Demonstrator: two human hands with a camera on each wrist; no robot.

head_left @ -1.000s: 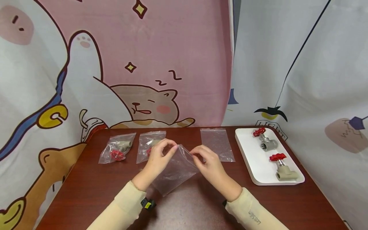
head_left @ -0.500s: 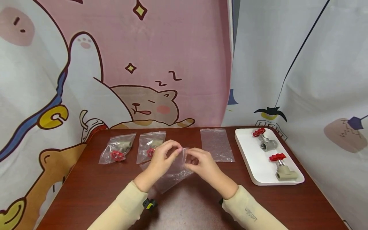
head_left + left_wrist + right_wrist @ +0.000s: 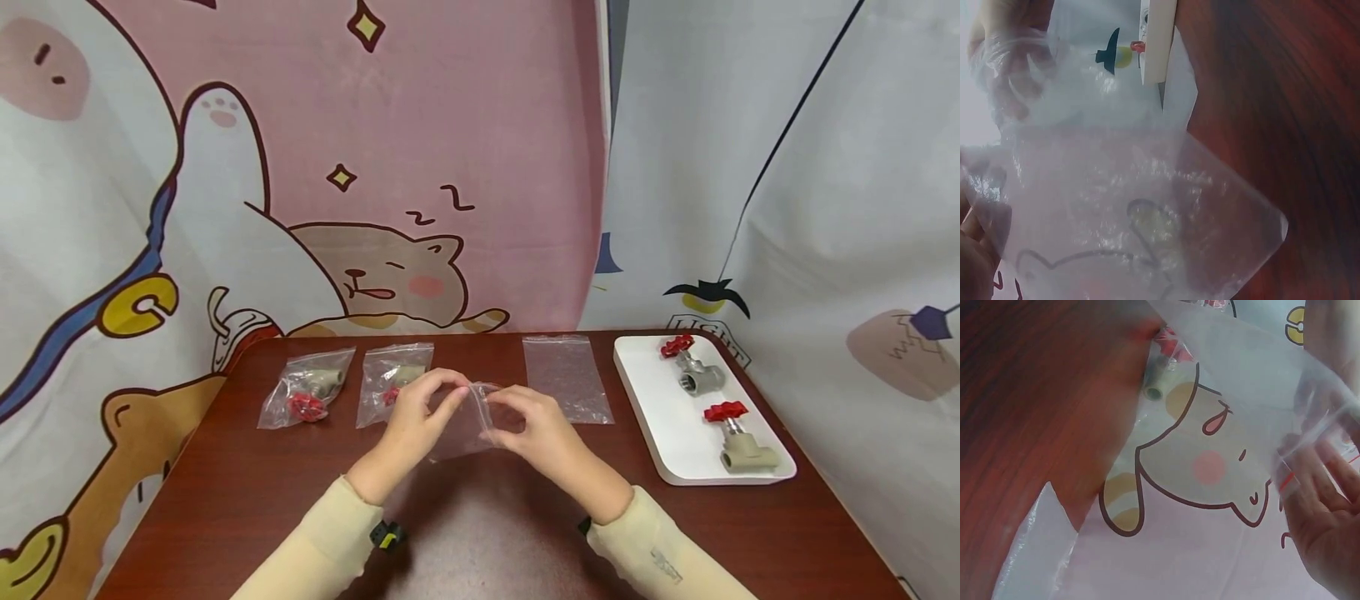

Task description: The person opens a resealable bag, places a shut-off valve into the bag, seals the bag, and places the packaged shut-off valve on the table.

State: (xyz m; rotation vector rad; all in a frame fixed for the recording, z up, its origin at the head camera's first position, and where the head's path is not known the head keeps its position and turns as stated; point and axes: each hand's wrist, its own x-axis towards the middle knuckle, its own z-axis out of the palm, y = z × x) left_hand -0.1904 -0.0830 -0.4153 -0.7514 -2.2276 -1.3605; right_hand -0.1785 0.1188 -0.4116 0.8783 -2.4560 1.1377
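A clear zip-lock bag is held up off the table between my two hands, its body hanging below them. My left hand pinches one top corner of it between thumb and index finger. My right hand holds the mouth end, thumb low and fingers high on the plastic. In the left wrist view the bag spreads wide and looks flat, with nothing inside. In the right wrist view a red stripe shows at the bag's edge, beside the right fingers.
Two zip bags stand back left, each with a red-handled valve: one bag farther left, the other partly behind my left hand. A flat clear bag lies behind my right hand. A white tray holds a metal valve and a beige valve.
My right hand has shifted its hold along the bag's top edge, closer to my left hand. The bag's lower part has swung up and away, and its top edge has turned.
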